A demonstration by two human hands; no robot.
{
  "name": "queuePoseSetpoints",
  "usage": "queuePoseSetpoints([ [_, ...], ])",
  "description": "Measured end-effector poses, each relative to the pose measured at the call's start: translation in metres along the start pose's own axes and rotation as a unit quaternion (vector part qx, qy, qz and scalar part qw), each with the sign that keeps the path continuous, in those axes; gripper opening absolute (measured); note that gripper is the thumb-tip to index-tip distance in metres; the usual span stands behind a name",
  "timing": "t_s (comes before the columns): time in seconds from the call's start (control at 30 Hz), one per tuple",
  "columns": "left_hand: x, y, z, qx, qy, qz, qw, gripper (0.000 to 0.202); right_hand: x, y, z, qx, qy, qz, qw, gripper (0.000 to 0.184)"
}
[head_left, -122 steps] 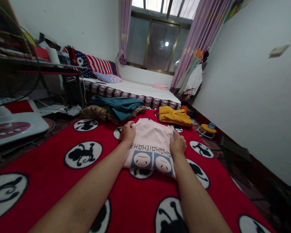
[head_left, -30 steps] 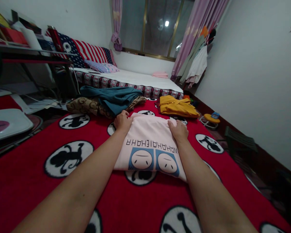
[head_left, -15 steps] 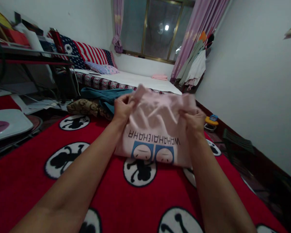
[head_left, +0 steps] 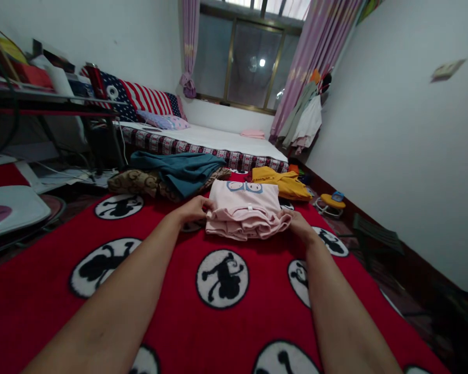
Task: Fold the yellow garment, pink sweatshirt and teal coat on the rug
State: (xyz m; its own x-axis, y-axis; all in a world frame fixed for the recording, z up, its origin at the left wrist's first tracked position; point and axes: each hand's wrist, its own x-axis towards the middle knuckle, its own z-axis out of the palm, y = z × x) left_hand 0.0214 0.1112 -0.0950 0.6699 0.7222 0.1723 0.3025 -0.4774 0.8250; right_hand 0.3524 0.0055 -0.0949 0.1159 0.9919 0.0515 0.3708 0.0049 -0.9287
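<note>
A pink T-shirt (head_left: 244, 213), folded into a bundle, lies on the red blanket (head_left: 171, 283) with its blue-and-white print on the far side. Rumpled layers and a small white tag face me. My left hand (head_left: 196, 209) is closed on the bundle's left edge, thumb and fingers pinching the fabric. At the opposite edge my right hand (head_left: 298, 224) also grips the cloth, its fingertips partly hidden by the folds.
Beyond the shirt lie a yellow garment (head_left: 283, 183) and a teal garment (head_left: 183, 169) over a brown patterned cushion (head_left: 134, 182). A bed (head_left: 203, 136) stands under the window. A cluttered desk (head_left: 50, 98) is at left; a small yellow stool (head_left: 333, 201) is at right.
The pink shirt was held up with its lettered print towards me. It has turned over and come down onto the blanket as a bundle. The yellow garment behind it now shows.
</note>
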Motion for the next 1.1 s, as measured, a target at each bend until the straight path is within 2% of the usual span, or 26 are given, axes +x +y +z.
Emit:
queuePoseSetpoints([
  [0.07,-0.002,0.008,-0.008,0.043,-0.053,-0.037,0.997,0.012,-0.001,-0.006,-0.005,0.026,-0.027,0.045,0.998,0.014],
  [0.1,-0.001,0.014,-0.013,0.080,-0.059,-0.055,0.993,0.015,-0.001,-0.011,-0.008,0.041,-0.027,0.063,0.997,0.017],
  [0.13,0.000,0.022,-0.017,0.126,-0.047,-0.075,0.988,0.018,0.000,-0.017,-0.010,0.052,-0.013,0.070,0.996,0.018],
  [0.2,0.005,0.036,-0.019,0.209,0.024,-0.096,0.973,0.021,0.003,-0.030,-0.011,0.082,0.071,0.040,0.993,0.019],
  [0.23,0.008,0.043,-0.017,0.232,0.068,-0.087,0.967,0.023,0.005,-0.037,-0.010,0.103,0.130,0.010,0.986,0.019],
  [0.3,0.014,0.051,-0.005,0.227,0.137,-0.024,0.964,0.031,0.009,-0.047,-0.004,0.140,0.235,-0.054,0.960,0.019],
  [0.33,0.016,0.054,0.003,0.206,0.146,0.020,0.967,0.035,0.011,-0.050,0.001,0.148,0.271,-0.085,0.947,0.018],
  [0.37,0.017,0.055,0.013,0.179,0.126,0.062,0.974,0.039,0.012,-0.051,0.007,0.143,0.288,-0.114,0.940,0.018],
  [0.43,0.019,0.055,0.034,0.127,0.020,0.125,0.984,0.041,0.013,-0.048,0.022,0.075,0.257,-0.145,0.952,0.017],
  [0.5,0.018,0.053,0.049,0.082,-0.103,0.146,0.981,0.034,0.013,-0.038,0.036,-0.045,0.174,-0.132,0.975,0.019],
  [0.53,0.018,0.052,0.053,0.061,-0.146,0.140,0.977,0.031,0.013,-0.032,0.042,-0.105,0.128,-0.107,0.980,0.022],
  [0.6,0.016,0.050,0.054,0.023,-0.184,0.111,0.976,0.031,0.014,-0.023,0.048,-0.186,0.069,-0.051,0.979,0.025],
  [0.7,0.014,0.047,0.044,-0.026,-0.185,0.045,0.981,0.033,0.016,-0.016,0.048,-0.222,0.058,-0.039,0.973,0.028],
  [0.87,0.011,0.044,0.038,-0.101,-0.136,-0.039,0.985,0.044,0.016,-0.018,0.043,-0.194,0.055,-0.047,0.978,0.025],
  [1.03,0.016,0.042,0.047,-0.142,-0.117,-0.033,0.982,0.044,0.015,-0.017,0.045,-0.163,0.057,-0.031,0.985,0.022],
  [1.1,0.020,0.040,0.053,-0.125,-0.074,-0.014,0.989,0.051,0.016,-0.016,0.046,-0.158,0.065,-0.039,0.984,0.022],
])
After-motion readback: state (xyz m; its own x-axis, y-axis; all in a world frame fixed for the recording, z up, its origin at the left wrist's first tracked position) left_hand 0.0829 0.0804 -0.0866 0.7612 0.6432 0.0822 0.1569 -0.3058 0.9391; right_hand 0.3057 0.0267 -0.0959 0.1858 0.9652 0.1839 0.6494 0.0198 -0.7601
